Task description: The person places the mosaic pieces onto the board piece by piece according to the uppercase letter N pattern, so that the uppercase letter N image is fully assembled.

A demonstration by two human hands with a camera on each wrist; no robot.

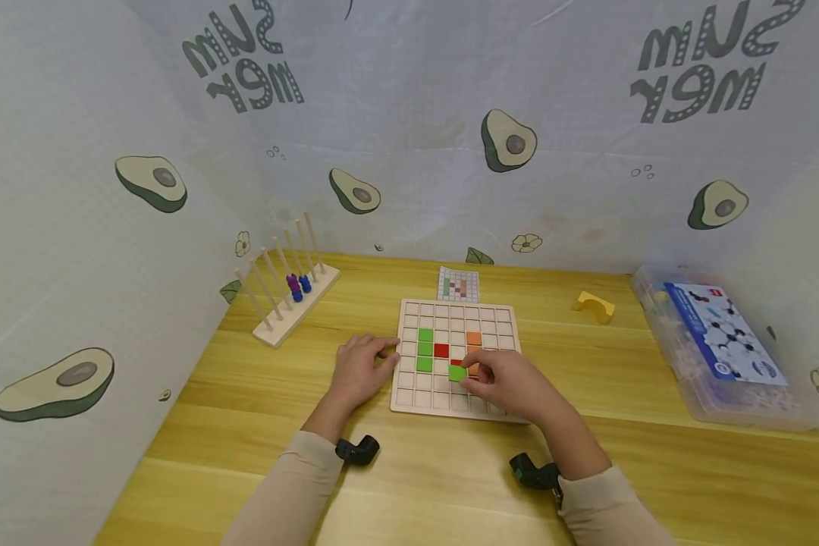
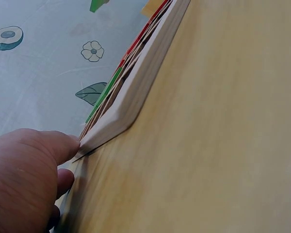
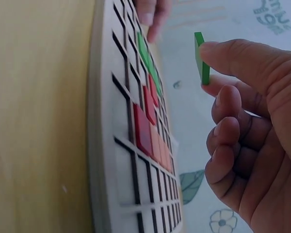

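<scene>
A wooden grid board (image 1: 409,397) lies on the table. In its recesses sit a column of green tiles (image 1: 425,349), a red tile (image 1: 440,350) and some orange tiles (image 1: 474,338); the right wrist view shows more red tiles (image 3: 143,131). Above the board, my right hand (image 1: 512,381) pinches a loose green square tile (image 3: 203,63) between thumb and index finger, the other fingers curled in. My left hand (image 1: 362,370) rests at the board's left edge, touching it with its fingertips, and holds no tile.
Behind the board lies a pattern card (image 1: 459,286). At the left stands a peg rack (image 1: 280,327) with blue and purple beads. A yellow arch block (image 1: 594,306) and a clear plastic box (image 1: 723,406) with a blue-edged sheet are at the right.
</scene>
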